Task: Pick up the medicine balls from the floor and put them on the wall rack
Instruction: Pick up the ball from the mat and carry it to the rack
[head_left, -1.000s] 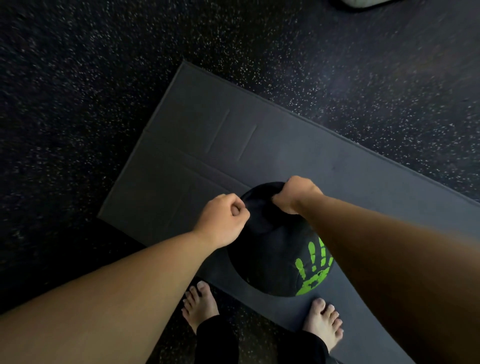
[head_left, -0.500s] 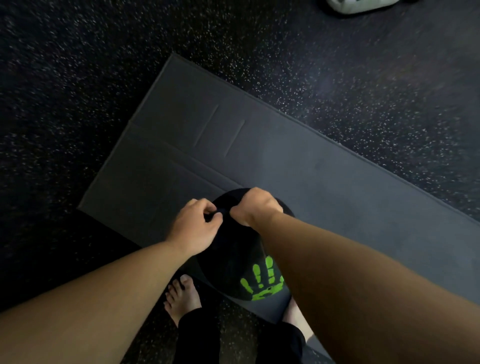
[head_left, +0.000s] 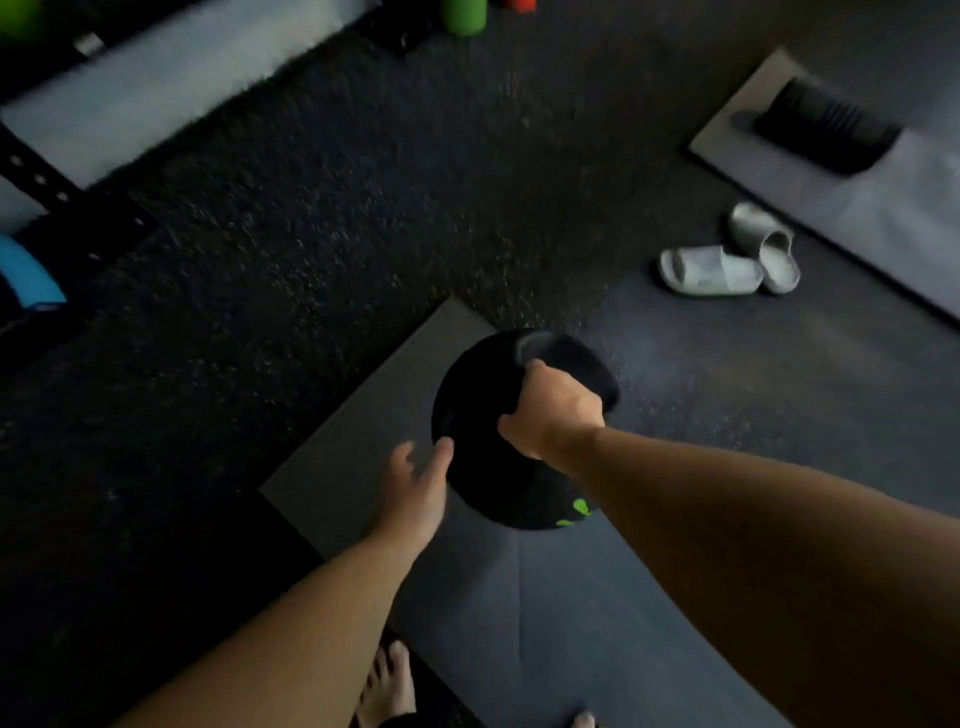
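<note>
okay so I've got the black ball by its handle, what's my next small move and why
Probably bring your open left hand under the medicine ball. Only your right hand grips its handle, and the left fingers just touch its side.

The ball (head_left: 488, 467) hung over the mat's (head_left: 358, 441) corner; slippers (head_left: 727, 260) lay on the floor to the right, beyond it.

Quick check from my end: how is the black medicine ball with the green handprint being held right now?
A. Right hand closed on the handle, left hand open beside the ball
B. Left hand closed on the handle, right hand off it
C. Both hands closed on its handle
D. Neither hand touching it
A: the right hand is fisted around the handle on top of the black medicine ball with the green handprint, while the left hand is open, its fingers spread at the ball's side.
</note>
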